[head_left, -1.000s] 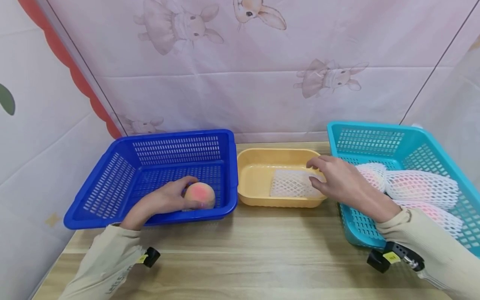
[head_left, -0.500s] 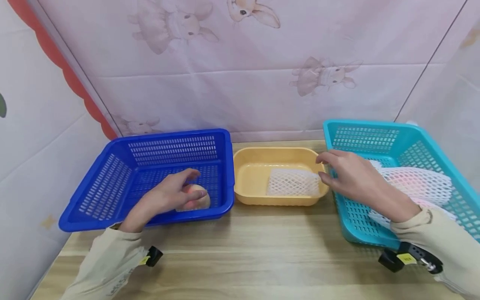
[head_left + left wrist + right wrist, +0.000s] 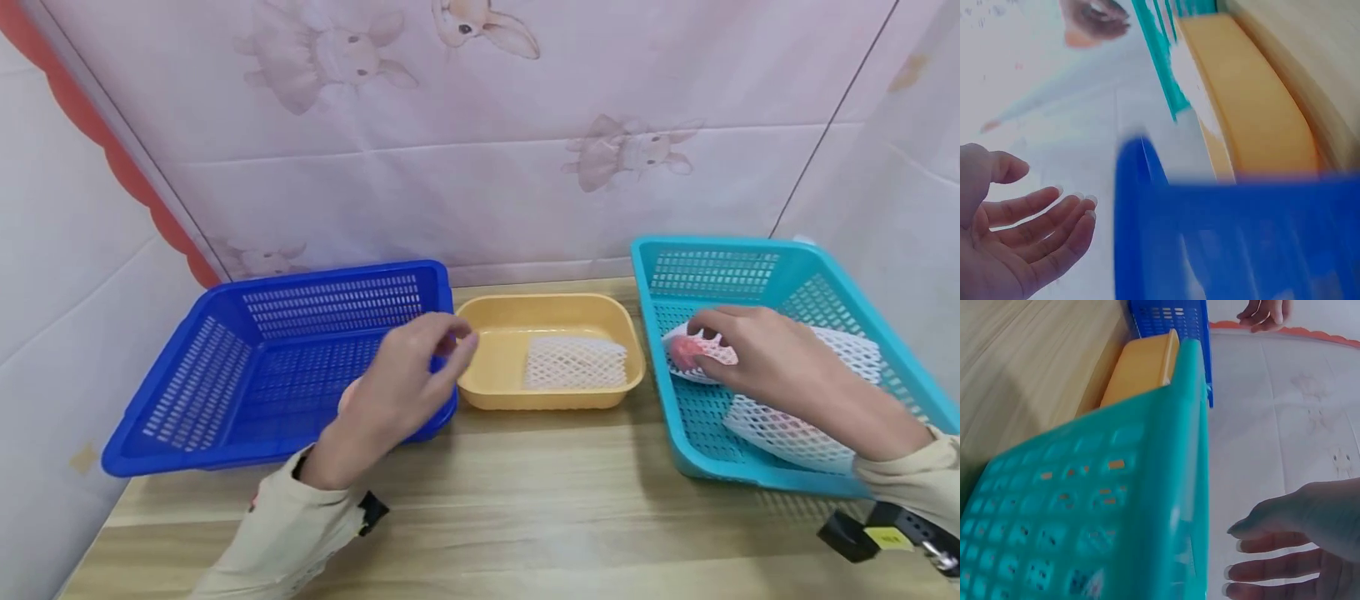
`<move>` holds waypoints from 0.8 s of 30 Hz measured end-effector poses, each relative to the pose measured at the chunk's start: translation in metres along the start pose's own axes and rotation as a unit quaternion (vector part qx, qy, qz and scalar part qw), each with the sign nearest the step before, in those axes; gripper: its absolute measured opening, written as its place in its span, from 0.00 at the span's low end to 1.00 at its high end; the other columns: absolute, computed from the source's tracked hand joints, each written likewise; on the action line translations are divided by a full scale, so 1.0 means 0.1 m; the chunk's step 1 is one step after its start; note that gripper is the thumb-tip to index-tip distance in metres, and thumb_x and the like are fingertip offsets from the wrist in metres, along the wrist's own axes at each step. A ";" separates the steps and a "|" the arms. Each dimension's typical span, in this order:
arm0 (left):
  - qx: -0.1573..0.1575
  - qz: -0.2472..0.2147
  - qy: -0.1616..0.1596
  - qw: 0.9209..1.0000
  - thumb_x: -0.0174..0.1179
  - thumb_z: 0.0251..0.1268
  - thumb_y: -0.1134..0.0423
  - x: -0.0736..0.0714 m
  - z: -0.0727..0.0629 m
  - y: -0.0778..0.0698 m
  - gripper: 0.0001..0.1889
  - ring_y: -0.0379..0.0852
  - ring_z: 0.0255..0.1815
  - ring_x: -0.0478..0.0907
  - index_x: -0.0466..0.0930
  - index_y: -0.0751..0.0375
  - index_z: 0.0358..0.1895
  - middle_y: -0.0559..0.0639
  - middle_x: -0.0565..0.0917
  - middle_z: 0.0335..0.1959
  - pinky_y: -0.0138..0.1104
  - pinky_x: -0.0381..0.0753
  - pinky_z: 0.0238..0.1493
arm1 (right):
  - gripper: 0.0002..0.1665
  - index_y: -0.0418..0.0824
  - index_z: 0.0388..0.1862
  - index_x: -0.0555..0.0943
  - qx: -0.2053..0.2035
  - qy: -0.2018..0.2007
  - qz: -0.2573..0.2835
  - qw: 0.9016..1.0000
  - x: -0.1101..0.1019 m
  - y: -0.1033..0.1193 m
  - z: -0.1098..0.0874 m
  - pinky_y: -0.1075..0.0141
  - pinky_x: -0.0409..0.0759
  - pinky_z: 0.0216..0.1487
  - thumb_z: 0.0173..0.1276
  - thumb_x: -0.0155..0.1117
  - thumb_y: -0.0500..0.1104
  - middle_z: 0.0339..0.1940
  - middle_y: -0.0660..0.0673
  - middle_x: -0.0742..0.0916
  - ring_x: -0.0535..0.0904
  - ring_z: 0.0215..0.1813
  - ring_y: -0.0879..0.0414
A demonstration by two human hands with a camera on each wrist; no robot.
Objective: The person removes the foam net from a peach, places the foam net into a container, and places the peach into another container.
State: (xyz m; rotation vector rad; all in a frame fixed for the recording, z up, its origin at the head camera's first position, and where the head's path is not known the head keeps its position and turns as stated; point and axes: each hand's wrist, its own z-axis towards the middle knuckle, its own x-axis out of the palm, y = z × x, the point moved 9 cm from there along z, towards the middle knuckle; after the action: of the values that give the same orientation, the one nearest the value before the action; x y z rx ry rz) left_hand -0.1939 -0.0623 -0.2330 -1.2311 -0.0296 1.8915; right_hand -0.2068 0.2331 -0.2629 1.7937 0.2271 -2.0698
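My left hand (image 3: 393,383) hovers over the right end of the blue basket (image 3: 247,392), fingers loosely bent and holding nothing. Behind it shows a sliver of a bare peach (image 3: 348,395), mostly hidden. In the left wrist view, that hand's fingers are apart and relaxed. My right hand (image 3: 783,358) is over the teal basket (image 3: 686,433), thumb and fingers spread above a peach in white foam netting (image 3: 684,353); contact cannot be told. More netted peaches (image 3: 787,433) lie partly under that arm. In the right wrist view, nothing shows between its fingers.
Between the baskets stands a yellow tray (image 3: 483,354) with white foam netting (image 3: 576,363) lying flat in it. All stand on a wooden table (image 3: 510,500), close to a rabbit-print wall covering (image 3: 480,200). The raised basket rims lie beneath both hands.
My left hand has let go of the bare peach, risen and moved right. My right hand has left the yellow tray's edge and moved right over the netted peaches. The head view has shifted slightly.
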 end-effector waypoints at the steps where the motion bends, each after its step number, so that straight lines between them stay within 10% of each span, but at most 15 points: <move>1: 0.004 -0.002 0.004 1.000 0.55 0.71 0.61 0.06 0.02 -0.06 0.09 0.43 0.35 0.79 0.81 0.62 0.40 0.50 0.82 0.35 0.34 0.81 0.36 | 0.21 0.35 0.47 0.82 0.000 0.003 -0.005 1.000 0.00 -0.04 -0.02 0.47 0.82 0.37 0.57 0.73 0.43 0.41 0.38 0.86 0.82 0.41 0.43; 10: 0.091 0.040 0.021 0.995 0.52 0.69 0.55 0.57 0.18 -0.61 0.12 0.39 0.22 0.69 0.73 0.59 0.31 0.46 0.75 0.25 0.28 0.68 0.22 | 0.27 0.31 0.44 0.81 0.027 0.065 -0.037 0.997 0.16 -0.44 -0.28 0.47 0.80 0.36 0.48 0.79 0.44 0.35 0.40 0.86 0.81 0.37 0.43; 14: 0.061 0.106 0.116 0.986 0.45 0.72 0.45 0.96 0.25 -0.73 0.21 0.40 0.22 0.69 0.74 0.60 0.33 0.47 0.74 0.24 0.29 0.67 0.20 | 0.34 0.28 0.47 0.79 0.060 0.096 -0.037 0.993 0.21 -0.65 -0.38 0.46 0.81 0.36 0.46 0.81 0.47 0.36 0.36 0.85 0.81 0.38 0.39; 18: 0.025 0.179 0.214 0.960 0.34 0.72 0.36 1.42 0.24 -0.78 0.32 0.42 0.26 0.73 0.76 0.61 0.38 0.48 0.76 0.28 0.32 0.72 0.23 | 0.38 0.26 0.48 0.78 0.079 0.124 -0.036 0.988 0.26 -0.83 -0.49 0.47 0.81 0.35 0.44 0.82 0.49 0.36 0.34 0.84 0.80 0.38 0.38; 24: 0.019 0.214 0.241 0.946 0.28 0.69 0.30 1.82 0.24 -0.90 0.37 0.43 0.27 0.73 0.75 0.58 0.29 0.49 0.75 0.25 0.34 0.70 0.23 | 0.45 0.24 0.48 0.76 0.106 0.157 -0.044 0.981 0.36 -1.02 -0.65 0.44 0.79 0.36 0.38 0.83 0.52 0.36 0.30 0.83 0.78 0.40 0.32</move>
State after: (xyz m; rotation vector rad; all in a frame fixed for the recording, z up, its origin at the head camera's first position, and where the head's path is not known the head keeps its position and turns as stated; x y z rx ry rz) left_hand -0.1812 0.1246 -0.3148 -1.7469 0.5753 1.8727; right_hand -0.1912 0.3432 -0.3220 2.2781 0.1817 -1.9192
